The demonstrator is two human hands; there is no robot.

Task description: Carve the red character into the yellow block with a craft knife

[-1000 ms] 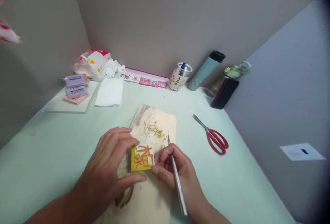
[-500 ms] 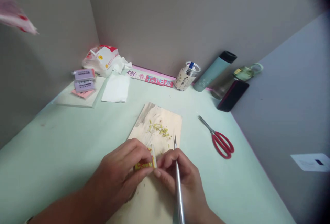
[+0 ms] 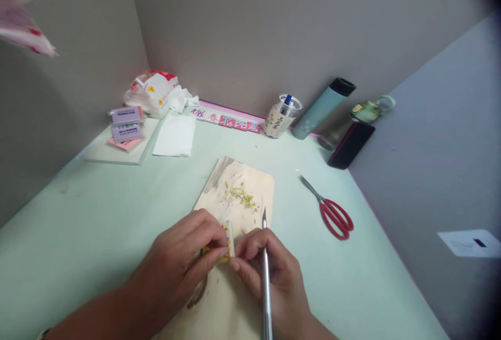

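Note:
My left hand (image 3: 191,251) pinches a small eraser-like block (image 3: 230,237), white along its edge with a yellow and red face partly covered by my fingers. A silver craft knife (image 3: 266,282) rests in my right hand (image 3: 274,275), blade pointing away from me and clear of the block. The right thumb and fingertip meet at the block's right edge. Both hands are over a worn wooden board (image 3: 260,181). Yellow-green shavings (image 3: 243,199) lie scattered on the board beyond the hands.
Red-handled scissors (image 3: 332,215) lie to the right. Along the back stand a clear cup (image 3: 279,118), a teal tumbler (image 3: 324,108) and a phone (image 3: 351,144). Lettered blocks (image 3: 227,120), a white tissue (image 3: 175,135) and packaged erasers (image 3: 127,123) sit toward the back left.
The left fingers cover more of the block's yellow and red face. The knife stays in the right hand. The whole view has shifted slightly.

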